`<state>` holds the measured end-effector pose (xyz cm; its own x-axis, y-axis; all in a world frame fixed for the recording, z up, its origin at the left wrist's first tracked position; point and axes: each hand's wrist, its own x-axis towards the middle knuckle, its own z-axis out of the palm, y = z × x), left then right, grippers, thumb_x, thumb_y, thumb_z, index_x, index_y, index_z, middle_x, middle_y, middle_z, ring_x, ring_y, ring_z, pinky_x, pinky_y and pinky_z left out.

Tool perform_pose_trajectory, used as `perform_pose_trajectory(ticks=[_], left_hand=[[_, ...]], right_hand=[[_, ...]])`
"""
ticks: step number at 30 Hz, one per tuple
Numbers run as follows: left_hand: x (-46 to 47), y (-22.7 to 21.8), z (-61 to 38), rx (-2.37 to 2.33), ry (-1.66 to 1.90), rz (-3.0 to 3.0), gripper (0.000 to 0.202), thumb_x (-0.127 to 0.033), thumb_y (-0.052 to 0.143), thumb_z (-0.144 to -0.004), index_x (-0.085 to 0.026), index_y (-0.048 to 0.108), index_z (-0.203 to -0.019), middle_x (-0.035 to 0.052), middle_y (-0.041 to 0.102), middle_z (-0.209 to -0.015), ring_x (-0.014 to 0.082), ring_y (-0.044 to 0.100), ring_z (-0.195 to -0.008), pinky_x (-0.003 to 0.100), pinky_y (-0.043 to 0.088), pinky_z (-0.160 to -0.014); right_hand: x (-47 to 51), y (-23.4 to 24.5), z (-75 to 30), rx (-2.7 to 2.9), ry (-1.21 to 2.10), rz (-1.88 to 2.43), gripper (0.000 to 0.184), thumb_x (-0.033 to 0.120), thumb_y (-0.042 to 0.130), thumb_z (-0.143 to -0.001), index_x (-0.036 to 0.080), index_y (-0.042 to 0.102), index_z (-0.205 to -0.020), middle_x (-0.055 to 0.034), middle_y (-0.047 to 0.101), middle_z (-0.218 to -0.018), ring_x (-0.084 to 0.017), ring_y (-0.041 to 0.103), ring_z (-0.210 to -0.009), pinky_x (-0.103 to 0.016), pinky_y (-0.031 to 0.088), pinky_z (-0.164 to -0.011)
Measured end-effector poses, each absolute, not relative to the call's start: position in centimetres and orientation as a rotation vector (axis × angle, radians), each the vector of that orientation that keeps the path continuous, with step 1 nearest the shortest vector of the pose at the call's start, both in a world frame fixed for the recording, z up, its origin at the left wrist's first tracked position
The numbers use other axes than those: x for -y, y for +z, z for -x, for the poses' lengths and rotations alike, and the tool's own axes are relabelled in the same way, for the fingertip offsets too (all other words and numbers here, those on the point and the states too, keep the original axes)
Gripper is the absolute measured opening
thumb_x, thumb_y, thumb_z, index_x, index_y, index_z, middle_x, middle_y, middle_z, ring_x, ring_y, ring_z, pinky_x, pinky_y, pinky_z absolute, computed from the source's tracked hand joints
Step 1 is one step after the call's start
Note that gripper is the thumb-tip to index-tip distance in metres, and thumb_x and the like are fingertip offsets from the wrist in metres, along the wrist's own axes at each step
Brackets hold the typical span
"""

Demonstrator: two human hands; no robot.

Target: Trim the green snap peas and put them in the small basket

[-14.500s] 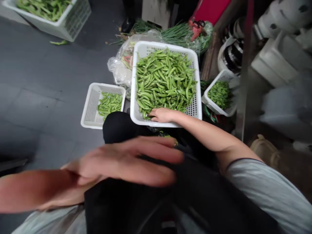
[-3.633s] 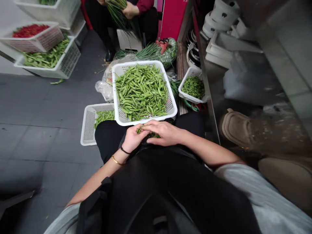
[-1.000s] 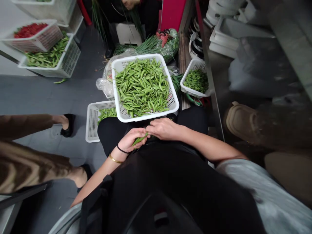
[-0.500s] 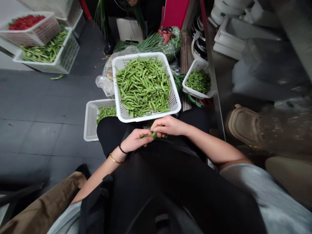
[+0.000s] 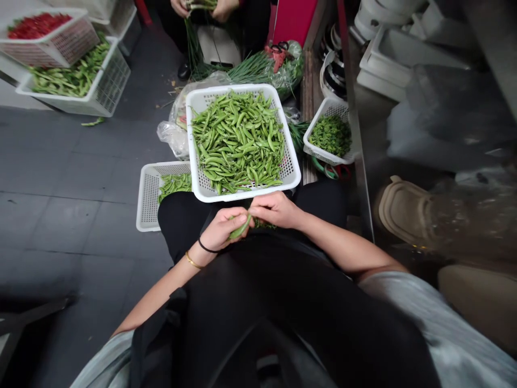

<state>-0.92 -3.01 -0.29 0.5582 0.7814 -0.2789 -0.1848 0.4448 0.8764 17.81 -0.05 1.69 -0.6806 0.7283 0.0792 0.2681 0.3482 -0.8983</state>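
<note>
**One pea pod [image 5: 240,228] pinched over the lap, just below the big basket**

In the head view, the left hand [image 5: 222,229] curls narrowly around the pea pod, which sits just below the front rim of the big white basket [image 5: 242,197]. The right hand [image 5: 277,210] is right beside it, its fingers reaching the pod's upper tip; the hands crowd that spot, so I can't tell whether they grip it firmly. Both hands are over the black trousers [image 5: 180,221], and small green bits [image 5: 262,225] lie under the right hand.

The big basket is heaped with pea pods [image 5: 238,140]. Left of it, and partly under its edge, a shallower white basket [image 5: 147,199] holds a thinner layer of pods [image 5: 173,185]. To its right, a small white basket [image 5: 328,132] holds chopped-looking greens [image 5: 330,136]. Beyond it lie a clear plastic bag [image 5: 173,137] and a bundle of green onions [image 5: 258,67]. Farther beyond, a co-worker's hands [image 5: 202,5] hold more onions. Up to its left sit stacked baskets of red chilies [image 5: 36,27] and pods [image 5: 68,73].
</note>
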Motion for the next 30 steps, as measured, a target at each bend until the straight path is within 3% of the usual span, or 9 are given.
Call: perform_pose_trajectory(ticks=[3, 6, 15, 18, 21, 23, 26, 28, 30], left_hand=[[3.2, -0.4, -0.3, -0.819, 0.939, -0.725, 0.026, -0.038, 0.063, -0.080, -0.013, 0.062, -0.074, -0.0029, 0.049, -0.045, 0.0045, 0.033, -0.030, 0.017, 0.023, -0.031], [2.6, -0.8, -0.3, -0.903, 1.067, -0.611, 0.024, -0.035, 0.065, -0.078, -0.012, 0.061, -0.075, -0.0016, 0.053, -0.050, 0.0051, 0.037, -0.032, 0.017, 0.025, -0.030], [0.9, -2.7, 3.5, -0.936, 1.282, -0.468, 0.018, -0.029, 0.063, -0.073, -0.012, 0.059, -0.069, -0.0009, 0.051, -0.049, 0.0077, 0.041, -0.034, 0.017, 0.024, -0.029], [0.4, -2.7, 4.2, -0.866, 1.297, -0.462, 0.020, -0.032, 0.061, -0.073, -0.013, 0.058, -0.066, 0.0010, 0.054, -0.052, 0.0089, 0.044, -0.037, 0.018, 0.028, -0.031], [0.2, -2.6, 4.6, -0.730, 1.235, -0.383, 0.022, -0.036, 0.061, -0.071, -0.014, 0.058, -0.067, 0.0025, 0.058, -0.061, 0.0115, 0.051, -0.046, 0.020, 0.035, -0.036], [0.1, -2.7, 4.5, -0.658, 1.178, -0.350, 0.022, -0.036, 0.063, -0.071, -0.015, 0.059, -0.070, 0.0013, 0.055, -0.060, 0.0107, 0.050, -0.047, 0.020, 0.036, -0.037], [0.3, -2.8, 4.2, -0.599, 1.104, -0.382, 0.017, -0.030, 0.067, -0.072, -0.015, 0.060, -0.075, -0.0026, 0.049, -0.054, 0.0079, 0.045, -0.041, 0.018, 0.034, -0.036], [0.4, -2.7, 4.1, -0.603, 1.055, -0.447, 0.014, -0.025, 0.068, -0.072, -0.015, 0.061, -0.079, -0.0028, 0.050, -0.054, 0.0090, 0.047, -0.041, 0.019, 0.036, -0.037], [0.4, -2.6, 4.4, -0.647, 0.989, -0.516, 0.014, -0.022, 0.068, -0.074, -0.015, 0.063, -0.084, 0.0002, 0.058, -0.058, 0.0121, 0.054, -0.044, 0.021, 0.040, -0.038]], right_hand=[[0.3, 1.0, -16.9, 2.138, 0.786, 1.052, 0.038, 0.032, 0.041, -0.094, 0.015, 0.058, -0.065, -0.0019, 0.056, -0.062, -0.010, 0.048, -0.059, -0.022, 0.037, -0.062], [0.5, 0.5, -17.2, 2.236, 0.575, 1.059, 0.035, 0.032, 0.042, -0.094, 0.015, 0.058, -0.068, -0.0028, 0.057, -0.063, -0.011, 0.049, -0.059, -0.024, 0.036, -0.061], [0.4, 2.0, -22.5, 2.607, 0.927, 0.994, 0.027, 0.033, 0.049, -0.092, 0.016, 0.065, -0.078, -0.0040, 0.058, -0.074, -0.011, 0.054, -0.066, -0.022, 0.039, -0.062], [0.0, 3.1, -22.8, 2.746, 1.104, 1.079, 0.017, 0.030, 0.055, -0.088, 0.017, 0.065, -0.093, -0.0024, 0.062, -0.076, -0.010, 0.055, -0.063, -0.021, 0.038, -0.060], [-1.7, 4.1, -22.9, 2.824, 1.274, 1.215, 0.039, 0.030, 0.067, -0.079, 0.017, 0.059, -0.114, 0.0018, 0.063, -0.066, -0.010, 0.054, -0.055, -0.021, 0.035, -0.054], [-3.8, 4.1, -22.7, 2.780, 1.365, 1.288, 0.037, 0.036, 0.065, -0.080, 0.016, 0.061, -0.110, 0.0018, 0.063, -0.064, -0.010, 0.055, -0.052, -0.021, 0.036, -0.053], [-8.1, 2.1, -21.3, 2.705, 1.141, 1.517, 0.033, 0.037, 0.043, -0.092, 0.014, 0.067, -0.095, -0.0035, 0.068, -0.074, -0.011, 0.059, -0.059, -0.023, 0.039, -0.059], [-11.0, -0.3, -19.6, 2.802, 0.882, 1.647, 0.027, 0.031, 0.047, -0.089, 0.015, 0.068, -0.097, -0.0067, 0.070, -0.092, -0.015, 0.062, -0.075, -0.024, 0.040, -0.066], [-13.0, -2.9, -17.7, 2.959, 0.965, 1.658, 0.024, 0.028, 0.056, -0.084, 0.018, 0.069, -0.102, -0.0061, 0.069, -0.104, -0.016, 0.062, -0.084, -0.024, 0.041, -0.069]])
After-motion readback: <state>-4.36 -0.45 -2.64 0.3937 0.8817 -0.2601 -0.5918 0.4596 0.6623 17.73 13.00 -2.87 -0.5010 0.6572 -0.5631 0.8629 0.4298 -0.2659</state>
